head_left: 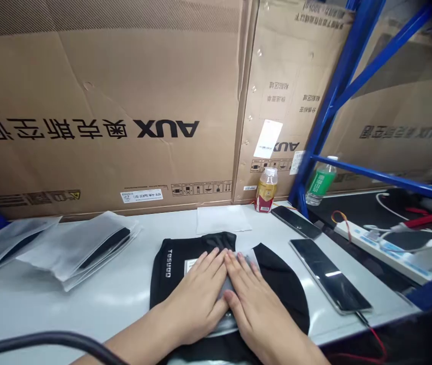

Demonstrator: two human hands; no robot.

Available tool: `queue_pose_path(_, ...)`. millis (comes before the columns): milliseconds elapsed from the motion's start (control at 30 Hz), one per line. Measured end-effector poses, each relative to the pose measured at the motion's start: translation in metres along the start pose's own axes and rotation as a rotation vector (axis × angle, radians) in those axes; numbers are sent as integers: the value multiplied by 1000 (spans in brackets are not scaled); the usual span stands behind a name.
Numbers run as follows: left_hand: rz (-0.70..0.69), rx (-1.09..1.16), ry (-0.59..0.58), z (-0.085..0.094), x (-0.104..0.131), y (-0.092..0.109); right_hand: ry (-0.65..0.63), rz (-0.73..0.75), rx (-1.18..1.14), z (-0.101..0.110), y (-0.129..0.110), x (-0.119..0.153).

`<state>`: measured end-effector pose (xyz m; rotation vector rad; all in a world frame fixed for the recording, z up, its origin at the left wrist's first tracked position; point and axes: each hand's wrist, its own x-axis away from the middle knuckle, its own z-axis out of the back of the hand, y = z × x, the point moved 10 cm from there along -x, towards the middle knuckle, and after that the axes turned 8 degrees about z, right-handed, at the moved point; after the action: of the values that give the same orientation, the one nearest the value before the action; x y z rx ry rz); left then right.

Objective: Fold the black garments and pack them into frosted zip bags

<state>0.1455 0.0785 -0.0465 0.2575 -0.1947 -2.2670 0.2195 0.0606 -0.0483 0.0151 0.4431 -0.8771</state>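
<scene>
A black fabric piece (284,289) with white lettering along its left side lies spread on the white table. On top of it rests a clear plastic packet (225,324), mostly covered by my hands. A white label shows at the left of it. My left hand (201,296) lies flat on the packet, fingers stretched and pointing away from me. Beside it my right hand (252,299) lies flat too, its fingertips and thumb meeting those of the left. What is under the palms is hidden.
Frosted bags (82,243) with dark contents lie at the left. A flat white bag (223,219) sits behind the fabric. To the right are a phone (330,276) on a cable, another phone (295,221), a drink bottle (266,190) and a blue rack (328,109). Cartons (105,76) stand behind.
</scene>
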Motion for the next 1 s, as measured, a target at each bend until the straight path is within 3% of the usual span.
queue_pose_path(100,-3,21,18,2,4,-1,-41,-13,-61,-2,9,9)
queue_pose_path(267,9,102,17,10,4,-5,-214,94,-233,26,19,23)
queue_pose_path(333,20,139,26,15,5,-10,-219,118,-226,38,23,25)
queue_pose_path(433,-3,151,-10,27,9,-7,-80,154,-183,58,22,20)
queue_pose_path(533,-73,113,-17,45,17,12,128,209,-122,79,6,14)
queue_pose_path(633,-97,18,72,62,26,25,280,285,-47,97,-18,10)
queue_pose_path(700,-109,-77,150,73,33,22,330,293,-43,104,-25,9)
queue_pose_path(800,-78,-248,356,110,50,-7,303,190,-63,101,-11,8)
queue_pose_path(900,185,-493,635,167,75,-75,214,81,-43,85,17,13)
queue_pose_path(967,459,-623,724,195,95,-132,155,31,-19,70,37,17)
queue_pose_path(1000,544,-654,683,197,101,-157,120,13,-9,62,45,19)
